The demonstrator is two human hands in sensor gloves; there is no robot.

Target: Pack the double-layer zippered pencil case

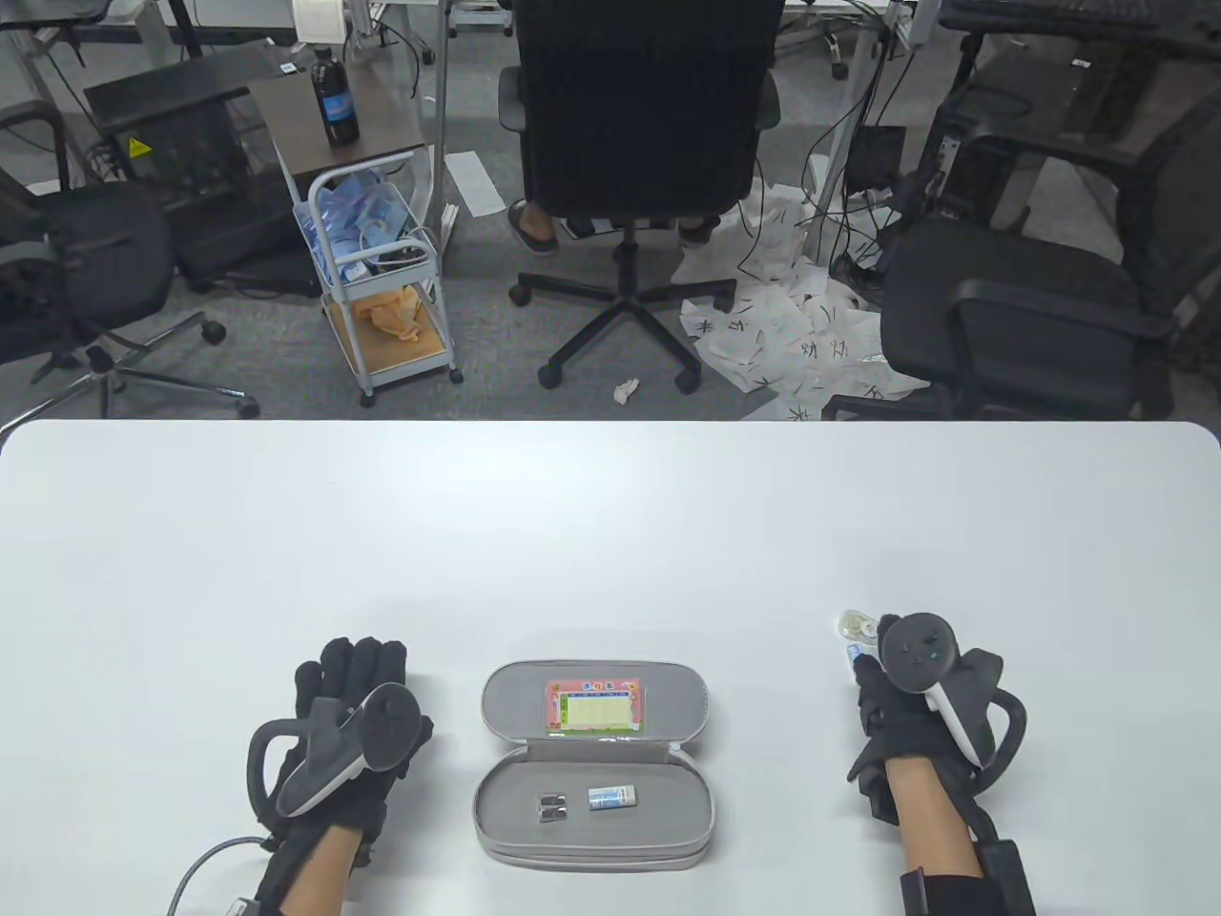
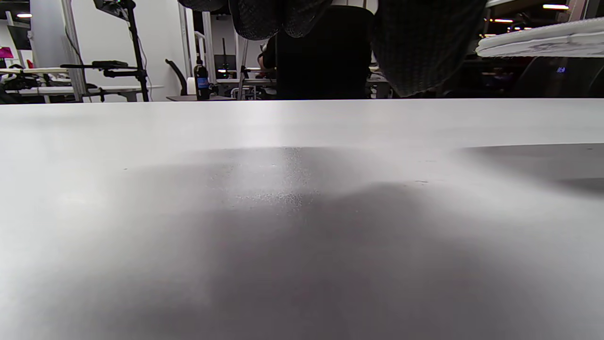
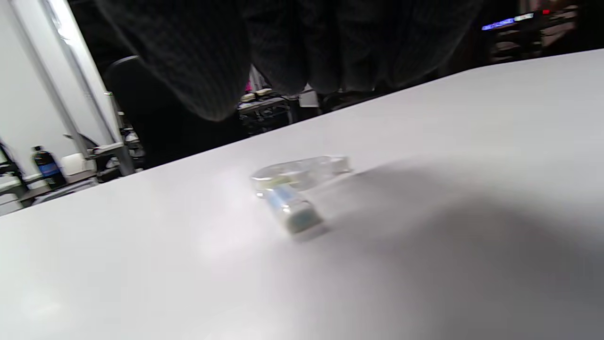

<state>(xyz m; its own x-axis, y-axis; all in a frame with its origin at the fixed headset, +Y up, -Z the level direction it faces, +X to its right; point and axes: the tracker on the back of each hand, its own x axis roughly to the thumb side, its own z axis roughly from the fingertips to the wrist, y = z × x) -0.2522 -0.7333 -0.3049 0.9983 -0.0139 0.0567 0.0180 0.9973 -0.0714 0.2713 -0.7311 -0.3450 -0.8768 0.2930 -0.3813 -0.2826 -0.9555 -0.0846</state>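
The table view hangs high over the near edge of the white table (image 1: 610,534), tilted down and out toward the office chairs (image 1: 639,143) beyond. Each wrist view sits almost on the tabletop, facing across it, gloved fingers (image 3: 198,66) drooping from the top. All three catch the dark bottle (image 1: 335,95) on the left.

counter (image 1: 610,534): white, smooth, soft sheen
pencil case (image 1: 593,763): grey woven cloth, matt; zip along the rim
card in lid (image 1: 593,708): printed paper, glossy
eraser (image 1: 611,797): white, printed paper sleeve
correction tape (image 3: 302,177): clear glossy plastic
gloves, left hand (image 1: 348,725): black knit cloth, matt
tracker (image 1: 918,651): hard black plastic, smooth
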